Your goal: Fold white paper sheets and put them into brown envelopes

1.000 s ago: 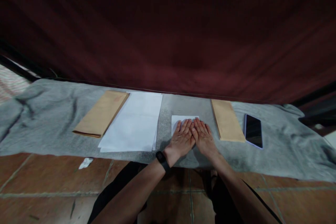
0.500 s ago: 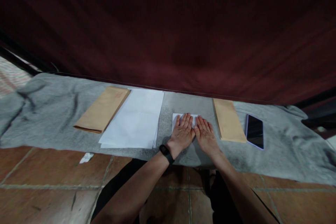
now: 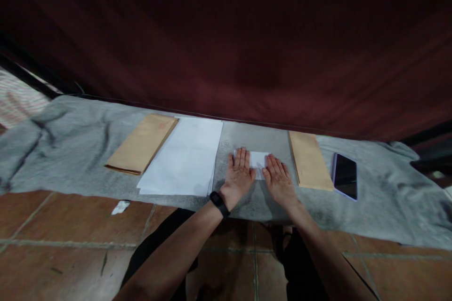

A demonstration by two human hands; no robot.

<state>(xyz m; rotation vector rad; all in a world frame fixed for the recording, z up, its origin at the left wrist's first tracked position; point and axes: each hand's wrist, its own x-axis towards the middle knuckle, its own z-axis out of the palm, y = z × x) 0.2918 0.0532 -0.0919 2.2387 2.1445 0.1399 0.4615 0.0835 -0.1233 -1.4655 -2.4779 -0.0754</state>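
A small folded sheet of white paper [image 3: 259, 162] lies flat on the grey cloth in front of me. My left hand [image 3: 240, 174] rests palm down on the paper's left part, fingers stretched out and a dark band on the wrist. On the paper's right edge lies my right hand [image 3: 280, 181], also flat with its fingers extended. A strip of the paper shows between the two hands, and the rest is hidden under them. Left of my hands is a stack of white sheets [image 3: 185, 157].
Brown envelopes [image 3: 143, 143] lie left of the white stack. Another brown envelope [image 3: 310, 160] is right of my hands, with a phone [image 3: 345, 176] beside it. A dark red curtain [image 3: 226, 56] hangs behind the grey cloth [image 3: 381, 188]. A white scrap [image 3: 120, 207] sits on the tiled floor.
My hands have spread apart over the folded paper, the left one moving left and the right one slightly right, so more of the paper's middle shows.
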